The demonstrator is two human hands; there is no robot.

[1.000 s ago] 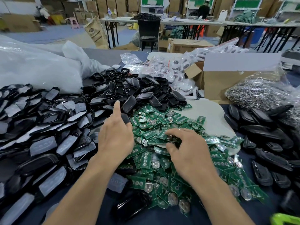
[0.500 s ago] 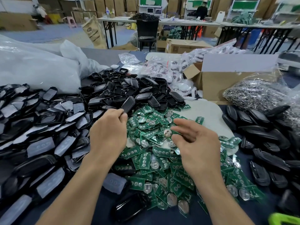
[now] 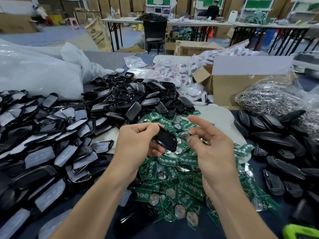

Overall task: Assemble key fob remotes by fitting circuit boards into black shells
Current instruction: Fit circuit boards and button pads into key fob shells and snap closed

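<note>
Head view:
- Table (image 3: 172,230): dark blue top. It only shows bare near the bottom edge, between the forearms.
- Heap of green circuit boards (image 3: 186,183) in the middle, many with coin cells, partly on a white sheet (image 3: 222,116).
- Black shells (image 3: 138,97) are heaped just behind the boards and touch their far edge.
- Grey-padded shell halves (image 3: 43,144) spread across the whole left side. More dark shell halves (image 3: 279,152) are stacked on the right.
- Behind: white plastic sacks (image 3: 34,73) far left, small clear bags of parts (image 3: 174,73), an open cardboard box (image 3: 241,87), and a clear bag of metal bits (image 3: 269,99) far right.
- Lime-green object (image 3: 300,232) in the bottom right corner, cut off by the frame.
- Room: warehouse floor with folding tables (image 3: 189,23), stacked cartons and a person (image 3: 213,9) at the back.

Hands:
- Left hand (image 3: 138,140) is raised over the boards. Its fingers and thumb are curled round one black shell (image 3: 165,139), which is tilted with its far end up.
- Right hand (image 3: 212,149) is just beside it and not touching. The index finger is out and the other fingers are loosely curled. Something metallic glints at them, too blurred to say whether it's held.

Clearance:
- The piles crowd both forearms left and right.
- The only free room is the air above the board heap.
- The table's side and far edges are hidden under stock.
</note>
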